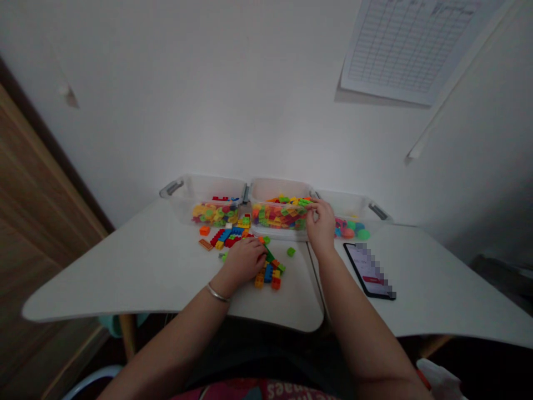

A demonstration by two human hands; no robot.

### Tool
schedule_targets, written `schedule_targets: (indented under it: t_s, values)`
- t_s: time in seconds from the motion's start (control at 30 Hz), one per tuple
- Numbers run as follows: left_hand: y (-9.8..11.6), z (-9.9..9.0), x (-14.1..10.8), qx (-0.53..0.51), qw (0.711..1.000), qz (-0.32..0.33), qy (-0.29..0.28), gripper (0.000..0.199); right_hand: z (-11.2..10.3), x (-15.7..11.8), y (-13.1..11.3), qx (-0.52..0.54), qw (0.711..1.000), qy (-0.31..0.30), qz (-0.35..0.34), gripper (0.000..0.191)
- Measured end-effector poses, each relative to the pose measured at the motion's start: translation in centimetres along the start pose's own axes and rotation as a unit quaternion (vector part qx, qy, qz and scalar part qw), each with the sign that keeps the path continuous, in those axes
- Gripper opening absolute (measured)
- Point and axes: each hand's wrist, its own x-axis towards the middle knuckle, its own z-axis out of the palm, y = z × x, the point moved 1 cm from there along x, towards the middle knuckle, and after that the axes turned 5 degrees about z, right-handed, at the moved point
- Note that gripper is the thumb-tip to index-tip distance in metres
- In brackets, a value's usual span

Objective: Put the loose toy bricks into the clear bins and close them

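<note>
Colourful toy bricks point(236, 232) lie in a loose pile on the white table point(137, 266). My left hand point(246, 258), with a silver bangle at the wrist, rests over the pile's right part, fingers curled beside a dark green brick point(270, 254); what they may hold is hidden. At the right rim of the middle clear bin point(278, 191), my right hand point(321, 222) has thumb and fingertips pressed together by a light green piece point(305, 202). That bin holds many mixed bricks. Blue, yellow and orange bricks point(268, 273) sit just right of my left hand.
Clear bins with small pieces stand at left point(214, 191) and right point(347, 205) along the wall. A phone point(370, 270) lies right of my right forearm. One green brick point(291, 251) lies apart. A printed sheet point(410, 53) hangs above.
</note>
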Motion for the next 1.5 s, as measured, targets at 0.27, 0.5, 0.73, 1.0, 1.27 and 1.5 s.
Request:
schedule_targets:
  t_s: [0.27, 0.5, 0.73, 1.0, 1.27, 1.5]
  values:
    - [0.0, 0.1, -0.1, 0.004, 1.0, 0.004, 0.01, 0.02, 1.8, -0.2, 0.2, -0.09, 0.992, -0.086, -0.003, 0.037]
    - [-0.1, 0.1, 0.0, 0.002, 1.0, 0.009, 0.01, 0.018, 2.2, -1.2, -0.1, -0.146, 0.982, -0.118, -0.03, 0.064]
    - [0.0, 0.1, 0.0, 0.003, 1.0, 0.006, 0.008, 0.019, 1.2, -2.1, -0.7, -0.094, 0.993, -0.053, -0.052, 0.053]
    - [0.1, -0.2, 0.0, -0.001, 1.0, -0.003, -0.001, 0.019, 0.3, -6.8, 0.1, -0.057, 0.962, -0.264, -0.046, 0.034]
    - [0.3, -0.4, -0.2, 0.004, 1.0, -0.009, -0.003, 0.02, -0.4, -8.2, 1.4, -0.104, 0.924, -0.368, -0.007, 0.047]
    - [0.0, 0.0, -0.1, 0.001, 1.0, -0.004, 0.005, 0.02, -0.2, -8.3, 1.2, -0.117, 0.921, -0.371, -0.012, 0.037]
